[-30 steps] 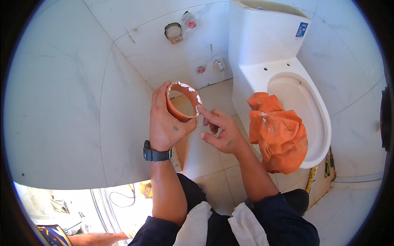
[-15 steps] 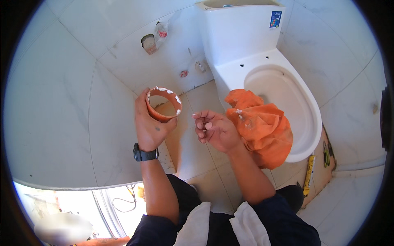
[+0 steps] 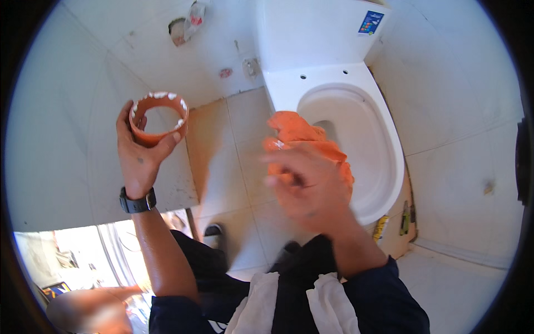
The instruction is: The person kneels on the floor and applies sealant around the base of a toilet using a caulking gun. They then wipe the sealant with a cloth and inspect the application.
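An orange pipe ring [image 3: 149, 137] with white paste dabbed around its top rim is held up by my left hand [image 3: 139, 164], fingers on the far left side and thumb on the near right. A black watch [image 3: 137, 201] is on that wrist. My right hand [image 3: 311, 192], smeared by motion, is over a crumpled orange cloth [image 3: 297, 123]. The blur hides whether its fingers touch the cloth or hold anything. The cloth hangs over the left edge of a white toilet [image 3: 311, 42], partly covering the bowl's opening.
A marble-patterned panel [image 3: 72, 167] stands at my left. The wall has a rough hole [image 3: 177, 32] and capped pipe outlets [image 3: 250, 68]. Green-handled pliers [image 3: 405, 218] and a yellow tube [image 3: 381, 228] lie right of the toilet. Another person [image 3: 94, 309] is at lower left.
The view has shifted. My left hand carries the ring farther left, away from my right hand. My right hand has moved over the cloth, its back now showing.
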Demonstrator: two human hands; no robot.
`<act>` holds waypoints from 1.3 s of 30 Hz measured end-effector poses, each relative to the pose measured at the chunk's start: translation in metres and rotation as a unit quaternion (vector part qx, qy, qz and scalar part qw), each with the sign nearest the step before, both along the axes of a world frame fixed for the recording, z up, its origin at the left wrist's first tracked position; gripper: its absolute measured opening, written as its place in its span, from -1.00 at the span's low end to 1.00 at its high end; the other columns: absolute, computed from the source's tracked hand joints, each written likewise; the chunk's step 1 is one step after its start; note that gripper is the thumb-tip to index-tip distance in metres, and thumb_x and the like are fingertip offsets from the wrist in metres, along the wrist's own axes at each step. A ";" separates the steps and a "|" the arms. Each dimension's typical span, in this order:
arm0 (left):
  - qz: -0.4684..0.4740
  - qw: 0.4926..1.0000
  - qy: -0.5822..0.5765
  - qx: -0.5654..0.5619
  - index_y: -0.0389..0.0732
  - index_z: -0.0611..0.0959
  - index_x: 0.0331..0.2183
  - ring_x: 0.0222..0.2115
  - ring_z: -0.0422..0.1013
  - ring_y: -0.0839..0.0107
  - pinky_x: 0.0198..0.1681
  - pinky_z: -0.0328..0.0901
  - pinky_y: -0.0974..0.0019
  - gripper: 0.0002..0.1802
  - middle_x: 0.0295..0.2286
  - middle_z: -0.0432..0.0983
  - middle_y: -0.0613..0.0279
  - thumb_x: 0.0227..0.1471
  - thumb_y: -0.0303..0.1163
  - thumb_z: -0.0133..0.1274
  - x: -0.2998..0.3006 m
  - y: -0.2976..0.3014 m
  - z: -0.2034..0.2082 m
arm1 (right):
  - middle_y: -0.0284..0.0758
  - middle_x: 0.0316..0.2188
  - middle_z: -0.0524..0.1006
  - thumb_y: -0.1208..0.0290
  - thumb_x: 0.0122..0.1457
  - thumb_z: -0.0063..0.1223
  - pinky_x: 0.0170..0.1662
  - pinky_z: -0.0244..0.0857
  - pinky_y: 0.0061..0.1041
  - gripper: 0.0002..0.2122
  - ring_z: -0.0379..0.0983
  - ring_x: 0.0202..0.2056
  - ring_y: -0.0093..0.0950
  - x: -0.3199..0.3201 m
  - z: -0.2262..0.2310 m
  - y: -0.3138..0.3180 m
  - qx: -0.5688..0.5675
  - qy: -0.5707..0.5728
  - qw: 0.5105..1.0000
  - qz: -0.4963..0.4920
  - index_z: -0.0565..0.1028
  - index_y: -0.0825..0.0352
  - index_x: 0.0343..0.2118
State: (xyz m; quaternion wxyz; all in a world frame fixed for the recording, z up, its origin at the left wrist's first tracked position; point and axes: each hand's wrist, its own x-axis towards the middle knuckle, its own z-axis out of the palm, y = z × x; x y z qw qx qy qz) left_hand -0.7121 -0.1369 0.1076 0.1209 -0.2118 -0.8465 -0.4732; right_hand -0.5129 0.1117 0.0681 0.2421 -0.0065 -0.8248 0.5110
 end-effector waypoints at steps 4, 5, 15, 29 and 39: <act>0.008 0.995 -0.059 0.075 -0.42 0.22 0.26 0.21 0.31 0.00 0.25 0.26 0.04 0.14 0.15 0.34 -0.21 -0.25 -0.30 0.50 0.009 0.014 -0.019 | -0.42 -0.50 0.44 0.60 0.07 0.23 -0.42 0.22 -0.59 -0.72 0.30 -0.50 -0.64 0.033 -0.002 0.057 -0.038 -0.193 0.980 -0.010 0.62 0.30 -0.11; -0.003 0.989 -0.073 0.130 -0.43 0.23 0.25 0.20 0.31 0.00 0.24 0.27 0.04 0.12 0.14 0.36 -0.20 -0.24 -0.29 0.50 0.008 0.021 -0.030 | -0.41 -0.50 0.44 0.60 0.07 0.22 -0.42 0.22 -0.59 -0.71 0.31 -0.50 -0.62 0.038 -0.007 0.062 -0.001 -0.243 0.969 -0.042 0.62 0.30 -0.11; -0.143 0.858 -0.242 0.431 -0.33 0.39 0.12 0.05 0.41 0.28 0.19 0.27 0.16 -0.21 0.02 0.47 0.05 -0.10 -0.37 0.42 -0.015 0.029 -0.136 | -0.38 -0.61 0.49 0.52 0.08 0.31 -0.44 0.27 -0.53 -0.90 0.38 -0.54 -0.57 0.030 -0.062 0.037 0.046 -0.288 0.951 -0.101 0.57 0.37 -0.42; -0.136 0.820 -0.303 0.465 -0.36 0.50 0.00 -0.09 0.48 0.40 0.03 0.37 0.31 -0.33 -0.09 0.54 0.13 -0.12 -0.40 0.45 -0.027 -0.006 -0.211 | -0.51 -0.49 0.56 0.55 0.14 0.30 -0.43 0.22 -0.69 -0.96 0.36 -0.50 -0.74 0.044 -0.084 0.038 -0.081 -0.252 0.935 -0.237 0.64 0.37 -0.37; -0.071 0.851 -0.262 0.450 -0.35 0.57 -0.08 -0.15 0.48 0.38 -0.02 0.34 0.31 -0.44 -0.14 0.56 0.14 -0.11 -0.36 0.43 -0.037 0.003 -0.235 | -0.28 -0.37 0.61 0.56 -0.04 0.35 -0.34 0.41 -0.42 -0.64 0.52 -0.43 -0.45 0.017 -0.032 0.013 0.314 -0.252 0.840 -0.363 0.48 0.37 -0.15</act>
